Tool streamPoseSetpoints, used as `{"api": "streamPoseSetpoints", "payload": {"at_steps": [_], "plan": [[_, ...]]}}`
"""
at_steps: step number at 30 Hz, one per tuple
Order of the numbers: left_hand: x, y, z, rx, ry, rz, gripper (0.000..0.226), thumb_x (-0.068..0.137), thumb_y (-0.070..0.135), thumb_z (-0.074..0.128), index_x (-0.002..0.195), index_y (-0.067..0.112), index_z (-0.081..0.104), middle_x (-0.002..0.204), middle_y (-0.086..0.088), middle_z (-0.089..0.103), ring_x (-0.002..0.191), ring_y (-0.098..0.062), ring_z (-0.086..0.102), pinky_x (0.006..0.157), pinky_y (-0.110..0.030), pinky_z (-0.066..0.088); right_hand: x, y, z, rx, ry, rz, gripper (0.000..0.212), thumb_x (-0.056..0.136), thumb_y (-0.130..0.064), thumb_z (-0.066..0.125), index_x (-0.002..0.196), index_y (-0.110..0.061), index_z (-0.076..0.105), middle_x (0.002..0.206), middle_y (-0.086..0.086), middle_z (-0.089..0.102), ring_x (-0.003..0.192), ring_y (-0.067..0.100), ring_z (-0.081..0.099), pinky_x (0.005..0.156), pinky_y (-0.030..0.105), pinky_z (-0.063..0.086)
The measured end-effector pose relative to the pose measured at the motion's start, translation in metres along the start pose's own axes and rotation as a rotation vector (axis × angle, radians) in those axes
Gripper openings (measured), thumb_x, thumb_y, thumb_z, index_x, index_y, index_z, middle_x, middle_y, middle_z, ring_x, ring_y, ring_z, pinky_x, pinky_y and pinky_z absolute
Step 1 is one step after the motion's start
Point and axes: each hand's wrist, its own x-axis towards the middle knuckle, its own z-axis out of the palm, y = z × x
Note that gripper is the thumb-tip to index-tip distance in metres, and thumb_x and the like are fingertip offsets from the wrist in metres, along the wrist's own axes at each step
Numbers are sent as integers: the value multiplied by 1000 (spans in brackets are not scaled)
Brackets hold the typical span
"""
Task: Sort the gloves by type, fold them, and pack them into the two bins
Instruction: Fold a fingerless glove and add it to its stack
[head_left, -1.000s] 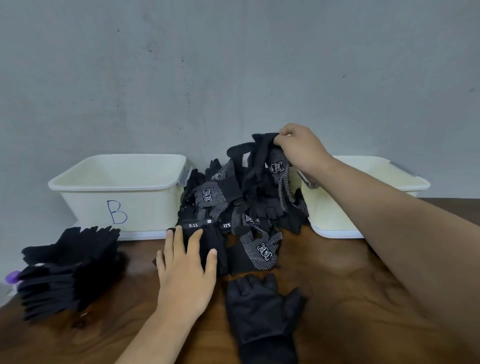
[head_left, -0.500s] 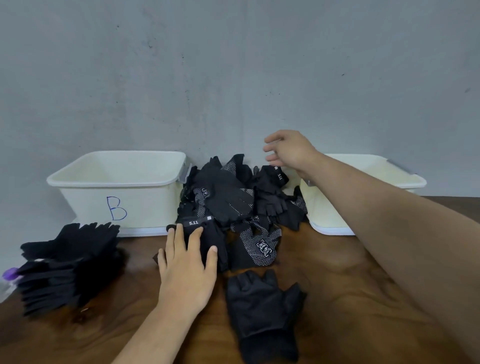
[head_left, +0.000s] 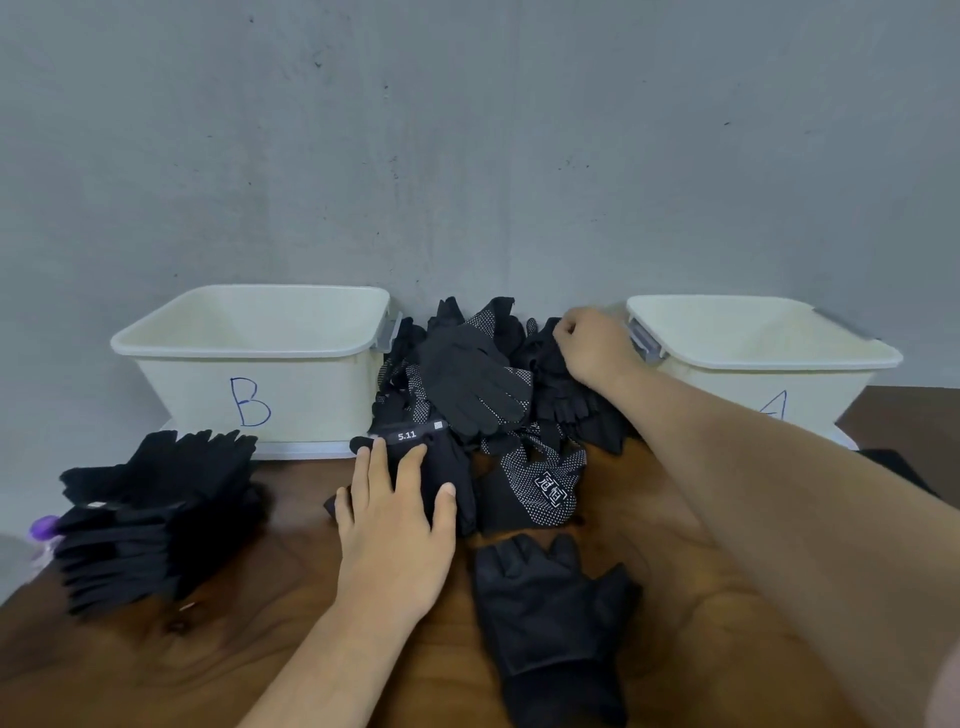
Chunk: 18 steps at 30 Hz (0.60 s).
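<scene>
**Wooden table, grey wall: both your hands on the gloves**

Dark wood makes up the table (head_left: 156, 665) under your arms, and it runs back to a bare grey wall (head_left: 467, 130). Two white bins stand against that wall: bin B (head_left: 311, 395) on your left and bin A (head_left: 779, 358) on your right. No gloves show in either one.

Between the bins lies the heap of gloves (head_left: 478, 384), a mix of plain black ones and black ones with white dots. Your left hand (head_left: 395, 535) lies flat with its fingers spread, pressing on the 5.11 glove (head_left: 410, 435) at the heap's near left edge. Your right hand (head_left: 592, 345) reaches to the heap's far right side, just beside bin A's handle. Its fingers curl into the black fabric there and grip it.

A dotted glove (head_left: 540, 483) lies at the front of the heap. Nearer you, a single black glove (head_left: 550, 623) lies flat on the wood, apart from the heap. To your left, in front of bin B, sits a stack of folded black gloves (head_left: 150, 514), with a small purple thing (head_left: 42, 527) at its far left edge.
</scene>
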Motion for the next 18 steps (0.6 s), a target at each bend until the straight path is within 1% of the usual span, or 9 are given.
{"api": "streamPoseSetpoints", "payload": {"at_steps": [2, 4, 6, 8, 9, 11, 14, 16, 18], "plan": [[1, 0, 1, 2, -1, -2, 58, 107, 54, 38, 162, 37, 30, 177, -4, 8, 163, -19, -5, 130, -49, 5, 7, -9, -8, -69, -13, -3, 20, 101, -9, 52, 93, -2, 69, 97, 14, 72, 88, 33, 65, 69, 29, 41], [0, 0, 1, 6, 1, -4, 58, 107, 54, 38, 162, 37, 30, 176, -4, 9, 163, -20, -5, 130, -49, 6, 9, -13, -12, -168, -105, -2, 14, 101, -15, 56, 99, -5, 66, 106, 16, 70, 100, 35, 66, 68, 30, 41], [-1, 1, 0, 9, 1, -4, 58, 107, 54, 38, 161, 37, 29, 176, -4, 8, 163, -20, -5, 130, -49, 6, 5, -11, -12, -169, -207, -56, 23, 103, -19, 56, 123, -12, 65, 123, 15, 69, 117, 36, 63, 85, 33, 47], [-1, 3, 0, 12, -2, -3, 58, 107, 54, 37, 162, 37, 29, 176, -4, 8, 163, -20, -5, 130, -49, 6, -5, -7, -8, -186, -341, -110, 44, 107, -15, 47, 149, -19, 56, 148, 14, 61, 136, 37, 54, 106, 35, 44], [-1, 3, 0, 14, -7, -3, 58, 107, 54, 37, 162, 37, 28, 176, -4, 8, 163, -20, -5, 130, -49, 6, -8, -6, -6, -237, -383, -111, 48, 107, -13, 42, 154, -19, 53, 155, 13, 55, 141, 38, 50, 111, 37, 43], [-1, 2, -1, 23, -16, -4, 58, 107, 54, 37, 162, 37, 28, 176, -5, 8, 163, -20, -5, 130, -48, 6, -8, -3, -4, -303, -335, -114, 47, 104, -10, 41, 147, -14, 60, 151, 15, 59, 138, 39, 54, 109, 40, 48], [-1, 2, -1, 20, -12, 2, 58, 107, 55, 37, 162, 36, 29, 176, -5, 9, 163, -21, -4, 130, -49, 7, -8, -5, -19, -226, -133, -127, 38, 101, -9, 46, 131, -6, 69, 130, 20, 71, 116, 39, 65, 94, 39, 54], [-1, 1, -1, 21, -12, 0, 58, 107, 55, 37, 161, 37, 29, 176, -6, 10, 163, -21, -4, 130, -49, 7, -8, -13, -39, -112, -17, -139, 38, 105, -11, 45, 137, -6, 66, 131, 22, 69, 117, 40, 64, 94, 38, 50], [-1, 1, -1, 27, -22, -6, 58, 107, 55, 36, 162, 37, 28, 176, -5, 9, 163, -21, -5, 130, -49, 6, -12, -24, -60, 55, 64, -137, 39, 110, -19, 44, 141, -11, 64, 133, 16, 69, 120, 35, 63, 94, 33, 45]]}}
